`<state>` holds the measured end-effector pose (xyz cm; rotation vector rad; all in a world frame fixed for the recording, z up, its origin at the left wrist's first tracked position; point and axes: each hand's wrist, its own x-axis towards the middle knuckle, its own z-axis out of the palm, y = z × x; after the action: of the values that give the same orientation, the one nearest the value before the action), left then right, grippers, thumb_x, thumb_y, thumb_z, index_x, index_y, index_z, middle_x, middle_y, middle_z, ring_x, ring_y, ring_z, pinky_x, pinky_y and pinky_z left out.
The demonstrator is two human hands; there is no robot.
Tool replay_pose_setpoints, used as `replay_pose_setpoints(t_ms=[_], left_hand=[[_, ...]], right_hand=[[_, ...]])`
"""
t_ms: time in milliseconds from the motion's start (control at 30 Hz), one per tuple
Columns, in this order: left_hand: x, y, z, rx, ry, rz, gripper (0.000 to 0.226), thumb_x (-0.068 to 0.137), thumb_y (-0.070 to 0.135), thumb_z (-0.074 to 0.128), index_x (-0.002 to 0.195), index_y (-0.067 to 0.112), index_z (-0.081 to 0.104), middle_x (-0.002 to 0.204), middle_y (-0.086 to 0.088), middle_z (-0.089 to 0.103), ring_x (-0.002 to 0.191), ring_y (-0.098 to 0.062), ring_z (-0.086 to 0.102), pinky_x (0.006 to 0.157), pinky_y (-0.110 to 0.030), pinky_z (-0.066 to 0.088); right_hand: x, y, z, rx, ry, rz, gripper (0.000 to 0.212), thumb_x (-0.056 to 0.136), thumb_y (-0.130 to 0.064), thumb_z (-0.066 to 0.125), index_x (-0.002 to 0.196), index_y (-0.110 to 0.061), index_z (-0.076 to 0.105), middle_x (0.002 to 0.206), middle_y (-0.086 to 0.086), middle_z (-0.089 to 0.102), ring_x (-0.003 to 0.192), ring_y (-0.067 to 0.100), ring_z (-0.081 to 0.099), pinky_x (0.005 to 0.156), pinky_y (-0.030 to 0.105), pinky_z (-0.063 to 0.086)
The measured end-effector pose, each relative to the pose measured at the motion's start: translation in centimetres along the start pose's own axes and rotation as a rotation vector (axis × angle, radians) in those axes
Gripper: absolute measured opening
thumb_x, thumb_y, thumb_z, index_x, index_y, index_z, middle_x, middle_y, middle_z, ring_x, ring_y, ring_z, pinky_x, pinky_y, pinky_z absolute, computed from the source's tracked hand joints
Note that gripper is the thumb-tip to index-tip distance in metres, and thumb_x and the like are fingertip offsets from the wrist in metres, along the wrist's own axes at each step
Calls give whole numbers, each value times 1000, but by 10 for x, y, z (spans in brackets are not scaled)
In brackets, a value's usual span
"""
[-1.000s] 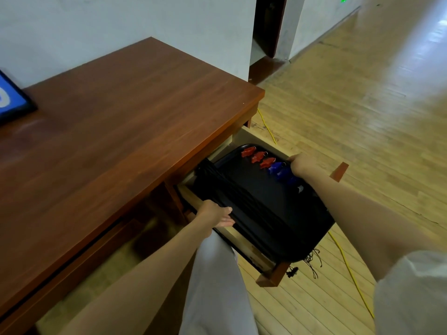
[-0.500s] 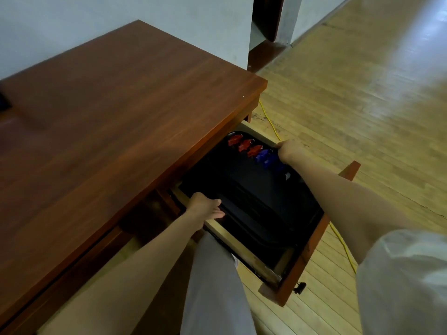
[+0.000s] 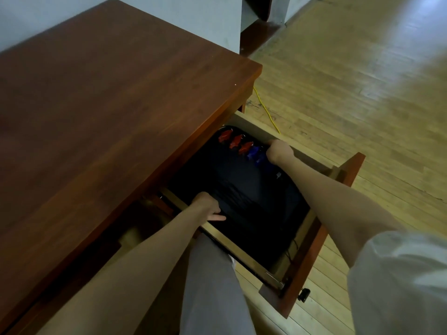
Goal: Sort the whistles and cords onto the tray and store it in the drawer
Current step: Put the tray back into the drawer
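A black tray (image 3: 256,204) lies inside the open wooden drawer (image 3: 312,257) under the desk. Three red whistles (image 3: 235,141) and some blue whistles (image 3: 255,153) sit in a row along the tray's far edge. Black cords (image 3: 289,252) hang off its near right corner; the rest are too dark to make out. My left hand (image 3: 208,210) grips the tray's near left edge by the drawer side. My right hand (image 3: 279,151) holds the far right edge, next to the blue whistles.
The dark red-brown desk top (image 3: 108,105) overhangs the back of the drawer. The drawer front (image 3: 321,240) sticks out over the wooden floor (image 3: 362,105). A yellow cable (image 3: 266,110) runs across the floor. My grey trouser leg (image 3: 212,286) is below the drawer.
The tray has come down from above the drawer rim and now sits inside the drawer, further under the desk top. Both hands went down with it.
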<state>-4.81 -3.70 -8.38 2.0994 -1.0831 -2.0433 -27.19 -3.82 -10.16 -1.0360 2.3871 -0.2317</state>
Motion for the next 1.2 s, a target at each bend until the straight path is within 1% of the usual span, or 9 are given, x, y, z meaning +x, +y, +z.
replay_pose_setpoints(t_ms=[100, 133, 233, 300, 400, 567, 733, 1067, 1200], left_hand=[[3, -1, 2, 71, -85, -16, 34, 94, -12, 41, 125, 0, 52, 120, -12, 57, 82, -20, 58, 83, -33, 53], [3, 0, 2, 143, -93, -13, 35, 93, -13, 43, 124, 1, 53, 123, -13, 56, 83, -19, 57, 83, -33, 53], [9, 0, 4, 296, -92, -12, 42, 92, -13, 45, 132, 0, 45, 139, -21, 43, 113, -30, 54, 96, -38, 50], [16, -1, 8, 351, -103, -19, 48, 93, -11, 45, 138, 1, 39, 144, -21, 37, 124, -34, 49, 100, -40, 48], [24, -4, 14, 390, -98, -21, 51, 92, -10, 47, 140, 4, 37, 145, -19, 35, 124, -36, 48, 100, -42, 48], [36, -10, 20, 394, -83, -24, 51, 92, -9, 49, 139, 5, 39, 145, -17, 36, 124, -36, 47, 100, -40, 47], [44, -12, 23, 396, -80, -42, 53, 90, -11, 49, 139, 6, 40, 147, -17, 34, 126, -37, 44, 100, -41, 47], [44, -12, 21, 378, -51, -70, 52, 93, -8, 45, 142, 6, 36, 145, -18, 34, 122, -36, 47, 98, -40, 48], [33, -9, 20, 331, -49, -71, 56, 93, -7, 46, 145, 7, 30, 153, -15, 25, 135, -35, 34, 105, -42, 43]], right_hand=[[1, -2, 6, -14, -23, 4, 40, 94, -4, 40, 132, -6, 50, 127, 20, 56, 115, 34, 56, 85, 38, 49], [3, 0, 9, -13, -35, 10, 38, 94, -4, 40, 130, -5, 51, 126, 20, 57, 113, 34, 56, 83, 37, 48], [7, 3, 16, 18, -67, 63, 30, 95, -5, 41, 120, 0, 56, 119, 21, 61, 108, 33, 60, 76, 34, 47], [10, 7, 21, 43, -81, 92, 28, 95, -4, 41, 115, 3, 58, 117, 22, 61, 104, 33, 61, 73, 34, 46], [17, 14, 28, 83, -97, 105, 27, 94, -3, 40, 112, 4, 59, 115, 22, 62, 102, 33, 61, 72, 33, 46], [24, 23, 43, 109, -103, 113, 25, 96, -7, 40, 109, 3, 60, 111, 22, 62, 83, 26, 54, 69, 29, 40], [28, 28, 51, 122, -69, 98, 31, 96, -9, 42, 122, -2, 57, 119, 22, 61, 105, 34, 59, 73, 28, 41], [23, 28, 57, -52, -85, -41, 46, 94, -4, 41, 139, -10, 42, 131, 24, 52, 119, 38, 52, 95, 40, 45], [12, 25, 50, -121, -112, -50, 52, 93, -7, 42, 144, -10, 33, 141, 23, 41, 129, 39, 41, 106, 44, 38]])
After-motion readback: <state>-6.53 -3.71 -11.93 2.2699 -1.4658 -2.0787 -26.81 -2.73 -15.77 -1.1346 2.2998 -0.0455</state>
